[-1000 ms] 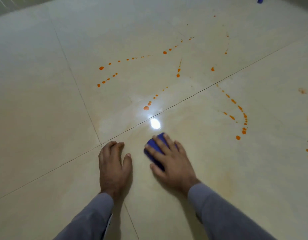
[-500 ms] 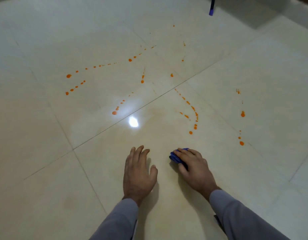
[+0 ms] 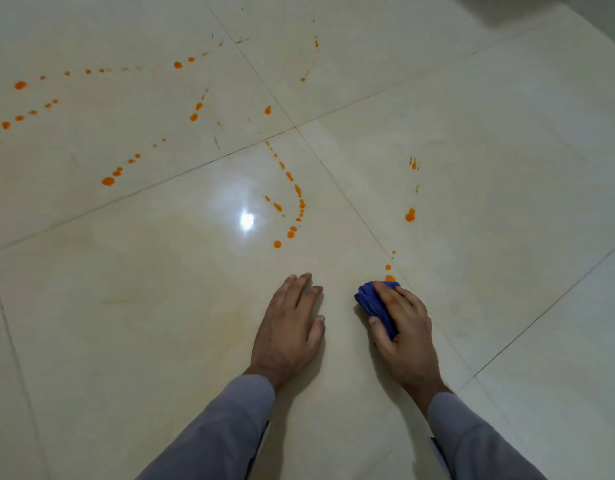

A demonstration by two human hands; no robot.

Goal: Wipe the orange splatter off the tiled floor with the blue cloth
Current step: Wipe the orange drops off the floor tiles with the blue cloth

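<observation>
Splatter [image 3: 388,271] trails just beyond the right hand [image 3: 401,327], which presses the bunched blue cloth [image 3: 372,301]; left hand [image 3: 288,327] flat, empty.

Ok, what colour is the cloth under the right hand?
Dark blue cloth, bunched under the right hand; head view shows it.

Dim, even light; 1 bright glare spot [image 3: 247,220] on the glossy floor [image 3: 126,323]; soft focus and vignetting toward 1 o'clock.

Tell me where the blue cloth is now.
In the head view, the blue cloth lies under the right hand, touching the nearest orange drop.
</observation>
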